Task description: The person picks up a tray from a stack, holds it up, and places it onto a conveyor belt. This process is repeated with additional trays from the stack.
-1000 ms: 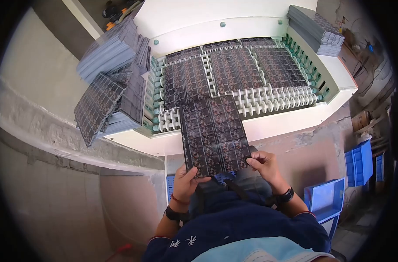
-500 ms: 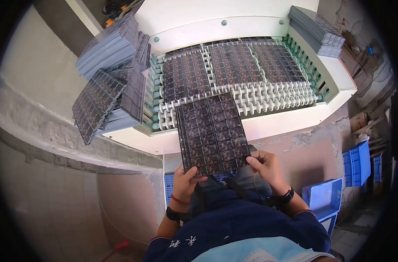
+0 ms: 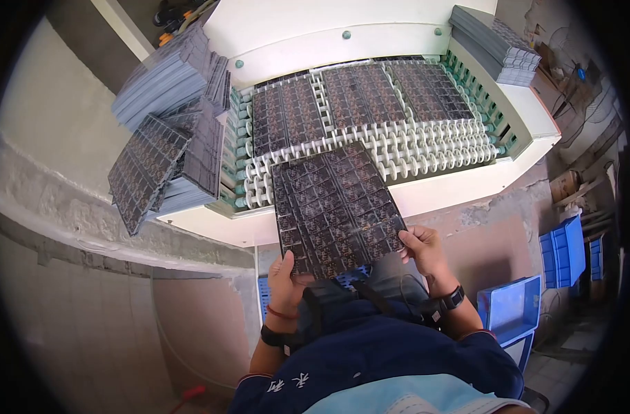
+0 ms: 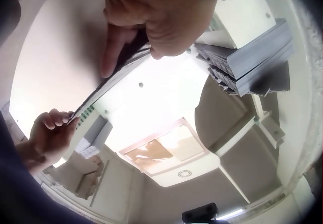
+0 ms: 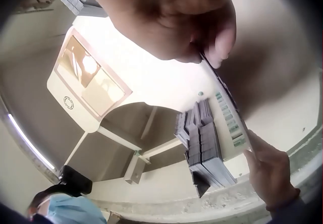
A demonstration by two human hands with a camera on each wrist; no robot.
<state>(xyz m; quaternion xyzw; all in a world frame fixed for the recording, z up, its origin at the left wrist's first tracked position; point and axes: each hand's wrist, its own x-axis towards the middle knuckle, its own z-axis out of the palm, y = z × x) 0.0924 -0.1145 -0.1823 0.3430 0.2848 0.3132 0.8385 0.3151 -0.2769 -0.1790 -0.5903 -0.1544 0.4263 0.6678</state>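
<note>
Both hands hold a dark circuit-board panel (image 3: 339, 207) with a grid of repeated coppery markings, in front of the roller machine. A second edge shows along its left side, like another panel fanned out underneath. My left hand (image 3: 284, 284) grips the near left corner, thumb upright at the edge. At the near right corner, my right hand (image 3: 424, 252) pinches the edge between thumb and fingers. The left wrist view shows the panel (image 4: 103, 88) edge-on between both hands. Similar panels (image 3: 366, 93) lie in rows on the white rollers (image 3: 425, 148).
Stacks of panels (image 3: 166, 79) stand at the machine's left, with a loose panel (image 3: 149, 165) leaning askew. Another stack (image 3: 494, 45) sits on the right ledge. Blue bins (image 3: 511, 310) are at the lower right. A concrete ledge (image 3: 87, 207) runs along the left.
The panels on the rollers have moved away toward the back, baring more rollers. The held panel has spread wider at its near end, with my right hand slightly farther right and up.
</note>
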